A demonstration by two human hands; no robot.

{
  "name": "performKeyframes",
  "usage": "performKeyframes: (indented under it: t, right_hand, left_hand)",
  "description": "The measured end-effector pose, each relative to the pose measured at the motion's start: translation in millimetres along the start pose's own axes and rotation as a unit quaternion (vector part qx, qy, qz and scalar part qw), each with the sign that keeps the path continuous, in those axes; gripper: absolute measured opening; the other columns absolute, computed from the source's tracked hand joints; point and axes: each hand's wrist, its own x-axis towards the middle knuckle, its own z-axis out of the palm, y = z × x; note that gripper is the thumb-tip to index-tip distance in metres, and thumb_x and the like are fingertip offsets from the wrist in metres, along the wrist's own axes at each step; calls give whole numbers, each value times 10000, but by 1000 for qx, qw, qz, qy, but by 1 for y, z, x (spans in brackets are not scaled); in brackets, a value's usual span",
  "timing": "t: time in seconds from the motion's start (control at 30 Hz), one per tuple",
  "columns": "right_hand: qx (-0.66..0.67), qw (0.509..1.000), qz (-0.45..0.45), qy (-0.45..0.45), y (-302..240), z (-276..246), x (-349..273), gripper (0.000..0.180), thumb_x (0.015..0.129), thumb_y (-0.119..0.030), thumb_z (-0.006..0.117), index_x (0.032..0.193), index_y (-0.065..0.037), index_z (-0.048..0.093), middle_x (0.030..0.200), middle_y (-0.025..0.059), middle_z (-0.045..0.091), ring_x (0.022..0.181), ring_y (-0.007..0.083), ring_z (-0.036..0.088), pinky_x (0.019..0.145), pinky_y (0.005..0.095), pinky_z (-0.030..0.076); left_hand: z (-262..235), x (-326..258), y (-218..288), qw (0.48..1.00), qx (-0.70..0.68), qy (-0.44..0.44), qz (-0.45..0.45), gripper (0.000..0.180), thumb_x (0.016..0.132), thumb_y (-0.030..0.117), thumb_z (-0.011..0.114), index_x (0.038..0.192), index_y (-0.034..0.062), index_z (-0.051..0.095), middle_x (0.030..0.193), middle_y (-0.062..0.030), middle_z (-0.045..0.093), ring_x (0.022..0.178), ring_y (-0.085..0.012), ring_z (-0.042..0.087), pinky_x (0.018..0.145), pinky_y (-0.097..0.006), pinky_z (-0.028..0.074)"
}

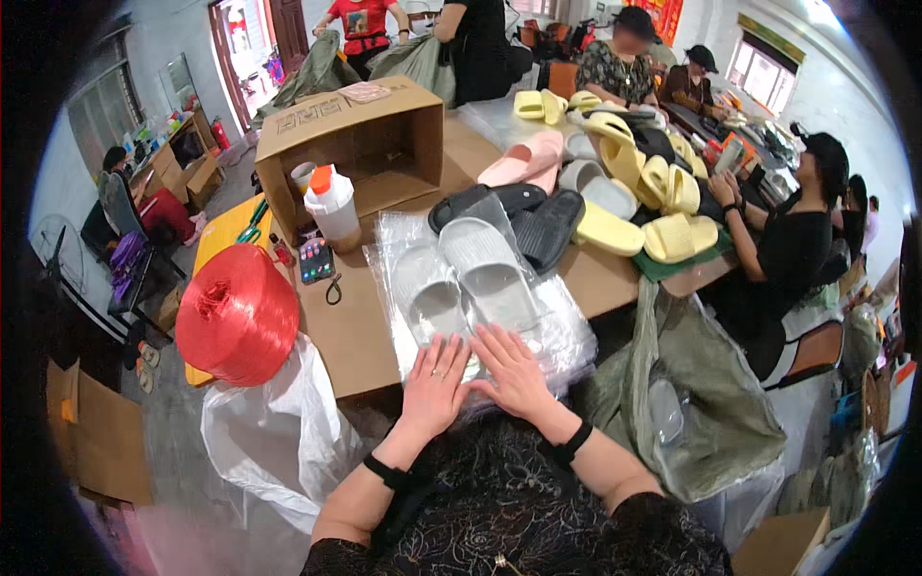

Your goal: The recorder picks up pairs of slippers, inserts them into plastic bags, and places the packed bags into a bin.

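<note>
A pair of light grey slide slippers lies side by side, the left slipper (427, 293) and the right slipper (488, 269), toes away from me. Clear plastic seems to cover them, and they rest on a stack of clear plastic bags (567, 336) at the table's near edge. My left hand (436, 382) lies flat by the near end of the left slipper, fingers stretched out. Beside it, my right hand (514, 372) is spread flat by the right slipper, the thumbs nearly meeting. Neither hand grips anything. Just beyond are black slippers (549, 230).
Yellow slippers (680, 238) and pink slippers (523, 159) pile up at far right. An open cardboard box (346, 120), a white bottle (333, 206) and a phone (315, 261) stand left. Red twine (235, 315) sits above a white sack (269, 422). A green sack (711, 422) hangs right; co-workers sit beyond.
</note>
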Motion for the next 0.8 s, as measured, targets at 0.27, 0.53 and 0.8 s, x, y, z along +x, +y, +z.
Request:
performKeyframes:
  t: [0.27, 0.53, 0.8]
  right_hand:
    - [-63, 991, 112, 45, 47, -19, -8, 618, 974, -325, 518, 1503, -47, 358, 1604, 106, 294, 1475, 348, 253, 1198, 498, 202]
    - [-70, 981, 144, 110, 8, -34, 35, 500, 887, -359, 658, 1254, -29, 576, 1350, 175, 510, 1318, 397, 407, 1114, 530, 290]
    - [-92, 970, 199, 104, 3, 15, 116, 628, 803, -550, 726, 967, 12, 500, 961, 185, 581, 923, 331, 623, 706, 391, 551]
  left_hand:
    - [-10, 0, -3, 1000, -15, 15, 8, 616, 936, 320, 595, 1488, 108, 425, 1571, -100, 358, 1468, -350, 270, 1175, -521, 242]
    - [-5, -6, -3, 1000, -16, -3, -8, 604, 947, 335, 582, 1488, 121, 421, 1574, -112, 353, 1445, -363, 305, 1165, -530, 260]
    - [-4, -4, -5, 1000, -23, 4, 16, 595, 954, 347, 570, 1481, 113, 423, 1554, -134, 371, 1434, -388, 315, 1165, -548, 254]
